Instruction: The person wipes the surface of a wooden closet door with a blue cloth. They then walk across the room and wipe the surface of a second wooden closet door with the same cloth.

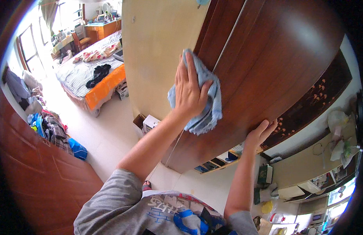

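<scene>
My left hand [187,91] presses a light blue towel-like cloth [215,108] against a dark brown wooden door [257,73]. The cloth is bunched under the palm, with a corner tucked between the fingers and a frayed lower edge hanging down. It lies across a thin pale line [228,39] that runs along the wood. Lower and to the right, my right hand [256,136] holds the door's edge, thumb on the near face. The finger ends reach past the edge, and what they touch there is partly hidden.
A cream wall [158,53] adjoins the door on the left. Below its lower edge is a shoe rack [218,163]. Cardboard boxes [150,122] stand by the wall. Another brown door [46,176] is at lower left. A bed [81,73] and piled clothes [53,127] lie beyond.
</scene>
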Demonstrator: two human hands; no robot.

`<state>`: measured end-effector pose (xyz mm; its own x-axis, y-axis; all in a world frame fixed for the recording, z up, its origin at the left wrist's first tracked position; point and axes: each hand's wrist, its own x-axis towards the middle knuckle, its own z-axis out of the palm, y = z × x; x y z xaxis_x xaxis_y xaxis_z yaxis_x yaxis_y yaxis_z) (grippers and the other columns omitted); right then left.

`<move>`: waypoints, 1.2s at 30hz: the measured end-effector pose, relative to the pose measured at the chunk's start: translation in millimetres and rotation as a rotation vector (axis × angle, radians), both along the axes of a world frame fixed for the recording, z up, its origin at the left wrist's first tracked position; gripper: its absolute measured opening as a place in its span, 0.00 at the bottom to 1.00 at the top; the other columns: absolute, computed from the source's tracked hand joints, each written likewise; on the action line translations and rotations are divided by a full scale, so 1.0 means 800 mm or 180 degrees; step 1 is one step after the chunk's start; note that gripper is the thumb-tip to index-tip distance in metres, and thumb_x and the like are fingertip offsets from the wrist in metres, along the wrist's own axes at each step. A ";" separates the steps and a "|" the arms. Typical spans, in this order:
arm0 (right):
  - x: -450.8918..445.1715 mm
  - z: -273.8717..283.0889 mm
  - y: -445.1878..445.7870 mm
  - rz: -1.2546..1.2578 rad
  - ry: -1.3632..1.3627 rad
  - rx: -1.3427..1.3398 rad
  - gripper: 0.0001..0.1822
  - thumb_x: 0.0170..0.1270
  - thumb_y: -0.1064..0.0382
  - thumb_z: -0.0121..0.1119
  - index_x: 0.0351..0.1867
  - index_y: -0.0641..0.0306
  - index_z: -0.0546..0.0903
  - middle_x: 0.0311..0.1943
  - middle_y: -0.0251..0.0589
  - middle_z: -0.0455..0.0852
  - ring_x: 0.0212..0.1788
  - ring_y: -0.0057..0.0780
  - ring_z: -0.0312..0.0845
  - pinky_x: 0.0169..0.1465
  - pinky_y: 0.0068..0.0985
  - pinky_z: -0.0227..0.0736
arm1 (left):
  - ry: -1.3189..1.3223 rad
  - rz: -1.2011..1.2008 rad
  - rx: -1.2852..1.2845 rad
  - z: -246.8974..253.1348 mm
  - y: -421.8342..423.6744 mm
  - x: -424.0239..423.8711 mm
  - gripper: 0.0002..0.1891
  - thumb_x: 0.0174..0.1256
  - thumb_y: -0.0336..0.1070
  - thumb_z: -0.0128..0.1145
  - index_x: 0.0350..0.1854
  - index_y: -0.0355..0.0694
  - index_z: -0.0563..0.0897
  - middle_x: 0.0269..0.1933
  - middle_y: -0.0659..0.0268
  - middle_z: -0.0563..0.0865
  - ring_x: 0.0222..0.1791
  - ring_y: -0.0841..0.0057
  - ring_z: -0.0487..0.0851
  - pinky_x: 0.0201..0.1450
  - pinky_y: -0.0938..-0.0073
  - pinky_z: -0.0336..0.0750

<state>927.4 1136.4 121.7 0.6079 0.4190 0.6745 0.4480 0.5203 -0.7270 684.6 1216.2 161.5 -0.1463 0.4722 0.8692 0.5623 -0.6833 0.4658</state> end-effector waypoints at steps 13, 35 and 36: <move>0.013 -0.005 0.003 0.0042 -0.0225 0.0091 0.36 0.80 0.39 0.48 0.74 0.65 0.60 0.69 0.53 0.71 0.67 0.42 0.69 0.69 0.36 0.64 | 0.0128 0.0270 -0.0034 0.189 0.027 -0.026 0.37 0.75 0.48 0.57 0.78 0.36 0.60 0.79 0.36 0.54 0.78 0.37 0.55 0.79 0.43 0.50; 0.004 -0.002 0.006 -0.0250 -0.0233 0.0075 0.36 0.79 0.37 0.45 0.74 0.65 0.63 0.69 0.54 0.69 0.65 0.43 0.69 0.68 0.38 0.66 | -0.0542 -0.0350 -0.0597 -0.196 0.026 -0.016 0.27 0.71 0.39 0.53 0.68 0.31 0.67 0.60 0.40 0.74 0.61 0.38 0.73 0.67 0.50 0.67; 0.005 -0.002 0.007 -0.0220 -0.0204 0.0095 0.36 0.79 0.37 0.45 0.73 0.65 0.64 0.69 0.53 0.70 0.65 0.43 0.70 0.68 0.38 0.67 | -0.0509 -0.0314 -0.0671 -0.214 0.024 -0.017 0.26 0.72 0.39 0.52 0.68 0.31 0.68 0.60 0.40 0.74 0.61 0.39 0.73 0.67 0.50 0.67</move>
